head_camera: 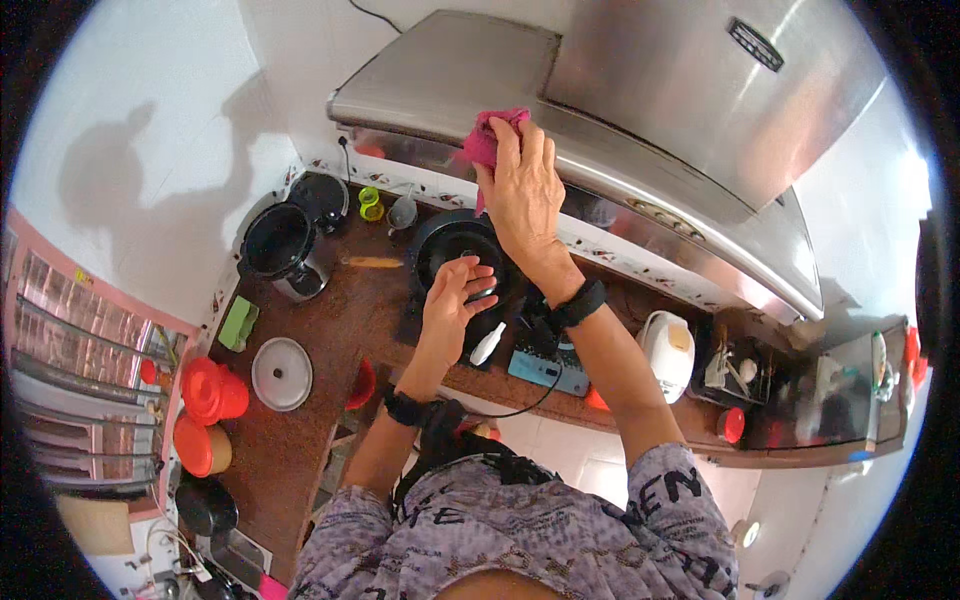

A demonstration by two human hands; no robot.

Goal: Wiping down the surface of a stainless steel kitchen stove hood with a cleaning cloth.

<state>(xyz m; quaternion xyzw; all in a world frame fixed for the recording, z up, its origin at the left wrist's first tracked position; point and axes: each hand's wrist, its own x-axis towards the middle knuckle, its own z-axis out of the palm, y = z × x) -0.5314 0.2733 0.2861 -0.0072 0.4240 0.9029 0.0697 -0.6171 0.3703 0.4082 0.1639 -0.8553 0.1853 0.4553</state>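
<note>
My right hand (525, 195) grips a crumpled pink cloth (480, 146) at the front edge of a stainless steel range hood (450, 71). The cloth appears to rest against the hood's rim, partly hidden by my fingers. Lower down, my left hand (454, 300) holds nothing, its fingers spread apart. It hovers over a black pan (431, 244) on the cooktop, whose centre it partly covers. A white bottle-shaped object (488, 344) lies just right of my left hand.
A black pot (277, 240), a round metal lid (282, 373), a green sponge-like block (238, 324) and red containers (214, 390) occupy the left counter (300, 465). Rightward stand a white rice cooker (665, 356) and a dish rack (731, 375). A black cable (525, 411) hangs by the counter's front edge.
</note>
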